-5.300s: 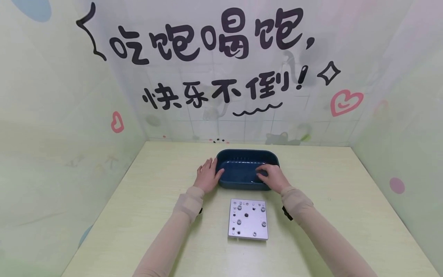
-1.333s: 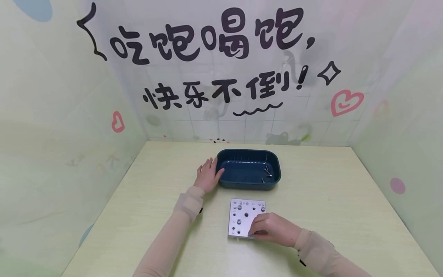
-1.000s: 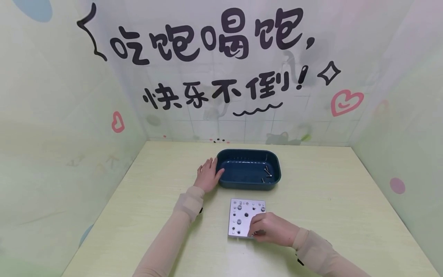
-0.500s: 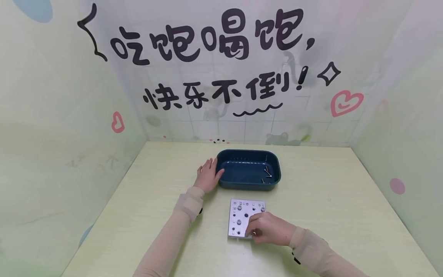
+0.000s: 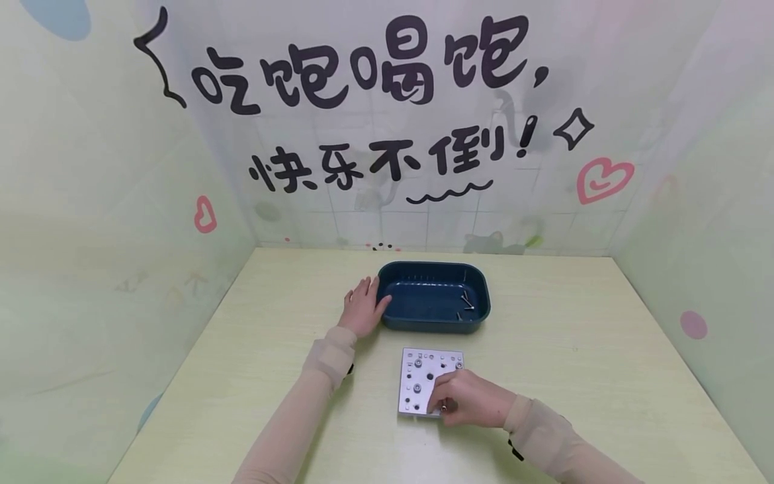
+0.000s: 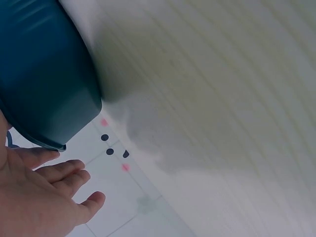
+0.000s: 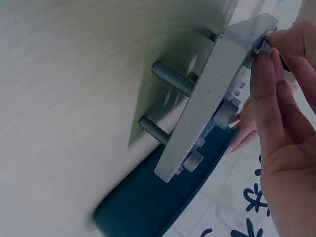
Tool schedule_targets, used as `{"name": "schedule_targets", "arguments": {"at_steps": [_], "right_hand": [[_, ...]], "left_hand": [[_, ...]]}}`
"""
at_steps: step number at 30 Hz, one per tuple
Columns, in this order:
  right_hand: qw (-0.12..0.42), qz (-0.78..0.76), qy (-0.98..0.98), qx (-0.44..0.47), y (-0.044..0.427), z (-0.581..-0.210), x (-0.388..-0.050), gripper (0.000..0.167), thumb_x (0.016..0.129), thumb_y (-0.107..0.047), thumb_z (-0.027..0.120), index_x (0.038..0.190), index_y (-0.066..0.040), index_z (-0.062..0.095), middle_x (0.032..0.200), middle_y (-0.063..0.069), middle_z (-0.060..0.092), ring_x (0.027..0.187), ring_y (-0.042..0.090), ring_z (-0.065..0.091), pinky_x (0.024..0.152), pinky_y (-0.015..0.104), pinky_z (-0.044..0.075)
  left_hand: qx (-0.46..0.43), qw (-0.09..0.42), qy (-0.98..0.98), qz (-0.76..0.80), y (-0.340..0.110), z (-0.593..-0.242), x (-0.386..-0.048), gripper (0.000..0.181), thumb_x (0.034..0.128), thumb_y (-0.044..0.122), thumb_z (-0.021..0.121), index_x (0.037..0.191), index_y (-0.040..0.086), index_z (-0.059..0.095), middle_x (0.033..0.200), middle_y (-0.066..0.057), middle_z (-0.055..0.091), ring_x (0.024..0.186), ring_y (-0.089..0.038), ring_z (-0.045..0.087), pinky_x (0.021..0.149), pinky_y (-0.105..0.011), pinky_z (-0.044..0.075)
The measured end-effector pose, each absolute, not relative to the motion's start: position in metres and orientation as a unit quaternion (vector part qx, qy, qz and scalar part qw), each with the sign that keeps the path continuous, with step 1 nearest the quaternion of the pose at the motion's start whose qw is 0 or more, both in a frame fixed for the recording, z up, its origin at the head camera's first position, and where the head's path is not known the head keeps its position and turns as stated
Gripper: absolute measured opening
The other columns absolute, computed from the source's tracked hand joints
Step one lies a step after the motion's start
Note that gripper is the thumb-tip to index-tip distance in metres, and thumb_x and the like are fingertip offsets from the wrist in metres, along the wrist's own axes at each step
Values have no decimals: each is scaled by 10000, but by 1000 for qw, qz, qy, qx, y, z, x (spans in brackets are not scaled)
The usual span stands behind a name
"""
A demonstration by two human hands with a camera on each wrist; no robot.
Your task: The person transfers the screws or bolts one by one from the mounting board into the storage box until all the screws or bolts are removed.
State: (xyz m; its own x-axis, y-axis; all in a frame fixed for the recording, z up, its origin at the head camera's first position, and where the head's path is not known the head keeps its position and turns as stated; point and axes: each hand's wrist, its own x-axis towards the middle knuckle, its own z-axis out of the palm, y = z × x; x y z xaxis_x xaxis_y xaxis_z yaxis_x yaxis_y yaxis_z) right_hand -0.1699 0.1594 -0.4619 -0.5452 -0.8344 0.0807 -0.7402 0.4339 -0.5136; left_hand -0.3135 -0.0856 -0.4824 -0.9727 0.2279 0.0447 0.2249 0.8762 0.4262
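Observation:
My left hand (image 5: pixel 363 309) rests against the left rim of a dark blue tray (image 5: pixel 423 326), its fingers extended along the side. In the left wrist view, fingertips (image 6: pixel 81 173) lie just beside that tray's edge. A square metal plate (image 5: pixel 422 375) with holes and fitted socket-head screws sits nearer me. Over its near right corner, my right hand (image 5: pixel 474 400) pinches a small silver screw (image 7: pixel 266 47) between thumb and fingers. Threaded shanks (image 7: pixel 173 78) stick out beneath the plate in the right wrist view, and a thinner tip (image 7: pixel 213 37) shows under the pinched screw.
Several loose screws (image 5: pixel 467 302) lie at the right end inside the tray. The pale wooden table (image 5: pixel 574 323) is bounded by printed wall sheets at the back and both sides.
From inside the tray, my right hand has come to the plate's near right corner. Over the last second its fingers have shifted slightly left around the screw. My left hand has stayed put.

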Motion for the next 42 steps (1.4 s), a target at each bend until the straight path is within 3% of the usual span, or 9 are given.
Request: {"name": "schedule_targets", "arguments": {"at_steps": [9, 18, 29, 37, 42], "right_hand": [[77, -237, 845, -474, 158, -462, -171, 238, 726, 46, 696, 894, -112, 755, 782, -78, 645, 681, -77, 471, 612, 62, 424], [73, -217, 854, -468, 155, -458, -170, 216, 724, 20, 712, 894, -107, 752, 756, -75, 619, 663, -75, 444, 592, 66, 397], [54, -205, 862, -461, 156, -452, -171, 163, 688, 7, 709, 775, -127, 741, 760, -114, 635, 674, -86, 458, 608, 56, 408], [56, -239, 861, -445, 163, -437, -178, 121, 747, -2, 704, 822, -85, 749, 807, -71, 663, 700, -68, 517, 637, 94, 485], [23, -280, 855, -435, 176, -422, -193, 136, 766, 37, 691, 862, -44, 743, 851, -10, 687, 733, -24, 592, 665, 170, 548]], "left_hand": [[129, -18, 960, 247, -88, -485, -313, 686, 1055, 470, 368, 1541, -5, 271, 1577, -267, 280, 1496, -386, 212, 1183, -601, 175], [121, 1, 968, 220, -86, -483, -313, 667, 1054, 429, 412, 1552, 16, 255, 1599, -234, 257, 1506, -366, 200, 1199, -576, 175], [122, -3, 968, 219, -86, -481, -312, 652, 1058, 417, 406, 1549, 12, 264, 1594, -239, 264, 1503, -371, 206, 1194, -577, 182], [122, -8, 967, 222, -86, -480, -312, 651, 1054, 409, 421, 1542, 4, 275, 1587, -245, 278, 1501, -372, 211, 1191, -582, 184], [120, -6, 968, 221, -85, -482, -313, 647, 1053, 406, 425, 1542, 8, 279, 1585, -244, 283, 1499, -372, 217, 1188, -584, 190]]}}
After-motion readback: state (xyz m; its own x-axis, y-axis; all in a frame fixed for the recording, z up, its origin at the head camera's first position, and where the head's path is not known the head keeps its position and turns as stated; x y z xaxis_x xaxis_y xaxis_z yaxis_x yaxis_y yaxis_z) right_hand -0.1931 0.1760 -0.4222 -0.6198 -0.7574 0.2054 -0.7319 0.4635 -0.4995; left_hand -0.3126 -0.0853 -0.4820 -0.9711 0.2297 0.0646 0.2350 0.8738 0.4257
